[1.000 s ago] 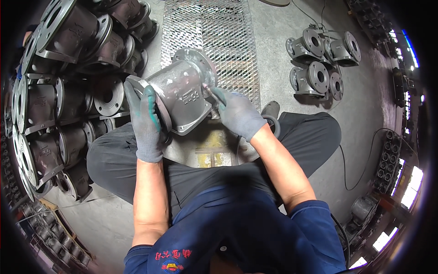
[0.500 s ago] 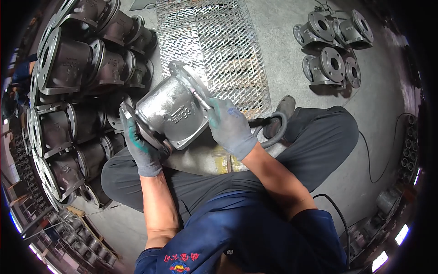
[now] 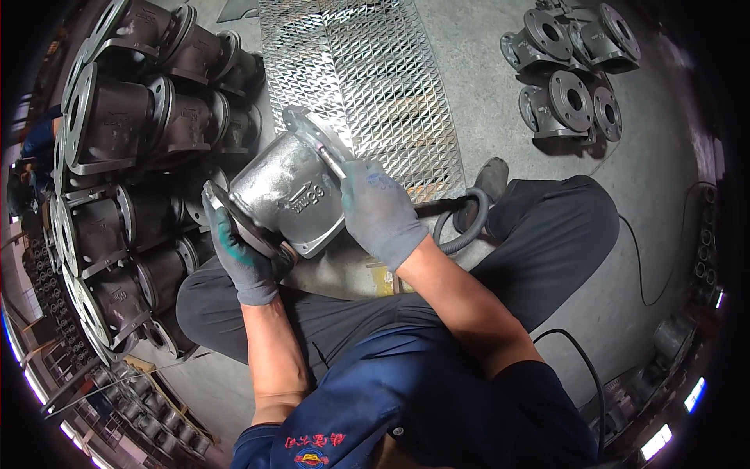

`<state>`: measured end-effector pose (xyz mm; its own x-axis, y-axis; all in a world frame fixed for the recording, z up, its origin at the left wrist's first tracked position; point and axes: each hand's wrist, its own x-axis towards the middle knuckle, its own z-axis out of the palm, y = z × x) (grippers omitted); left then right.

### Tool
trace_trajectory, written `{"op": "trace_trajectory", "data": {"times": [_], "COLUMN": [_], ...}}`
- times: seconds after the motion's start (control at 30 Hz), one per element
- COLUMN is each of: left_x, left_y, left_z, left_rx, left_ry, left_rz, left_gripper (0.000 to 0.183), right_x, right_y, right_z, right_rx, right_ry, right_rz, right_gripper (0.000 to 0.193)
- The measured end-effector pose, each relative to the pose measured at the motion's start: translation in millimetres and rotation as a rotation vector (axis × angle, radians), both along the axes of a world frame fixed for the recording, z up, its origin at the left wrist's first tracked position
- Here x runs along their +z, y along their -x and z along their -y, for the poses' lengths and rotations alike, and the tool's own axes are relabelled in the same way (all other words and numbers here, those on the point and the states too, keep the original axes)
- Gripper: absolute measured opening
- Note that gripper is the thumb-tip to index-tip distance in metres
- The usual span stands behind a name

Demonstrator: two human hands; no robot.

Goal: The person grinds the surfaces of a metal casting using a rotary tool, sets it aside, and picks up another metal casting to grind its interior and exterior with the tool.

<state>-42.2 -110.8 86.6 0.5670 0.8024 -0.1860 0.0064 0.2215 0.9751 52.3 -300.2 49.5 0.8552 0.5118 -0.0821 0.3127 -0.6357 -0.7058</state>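
A grey cast-metal valve body (image 3: pixel 293 199) with round end flanges and a squarish flange lies tilted in front of me, above my crossed legs. My left hand (image 3: pixel 241 254), in a grey glove with green patches, is closed round the rim of its near-left flange. In my gloved right hand (image 3: pixel 383 213) is a slim metal rod-shaped tool (image 3: pixel 331 162), gripped with closed fingers. Its tip is at the inner side of the far flange (image 3: pixel 319 133); whether it touches cannot be made out. Behind that hand a dark line runs toward a grey ribbed hose (image 3: pixel 478 223).
Similar castings (image 3: pixel 117 121) are stacked high at my left, close to my left knee. Several more castings (image 3: pixel 569 102) sit on the floor at the far right. A metal grating (image 3: pixel 383 74) lies ahead, and a thin black cable (image 3: pixel 637 270) crosses the floor at right.
My right hand and the rod-shaped tool have shifted slightly left and away from me along the far flange. My left hand keeps its grip, and the valve body has barely moved.
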Motion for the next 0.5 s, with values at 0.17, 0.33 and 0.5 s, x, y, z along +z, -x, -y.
{"op": "trace_trajectory", "data": {"times": [0.17, 0.33, 0.5], "left_x": [1.7, 1.2, -3.8], "left_y": [2.8, 1.4, 6.4], "left_z": [0.7, 0.6, -7.3], "left_rx": [0.012, -0.048, -0.057], "left_ry": [0.029, -0.107, -0.041], "left_rz": [-0.017, -0.045, -0.02], "left_gripper": [0.066, 0.067, 0.066], "right_x": [7.4, 24.6, 16.9], "right_y": [-5.3, -21.6, -8.6], "right_z": [3.7, -5.7, 12.1], "right_rx": [0.047, 0.085, 0.08], "right_ry": [0.011, 0.038, 0.041], "right_rz": [0.049, -0.019, -0.108], "right_gripper": [0.021, 0.014, 0.027]}}
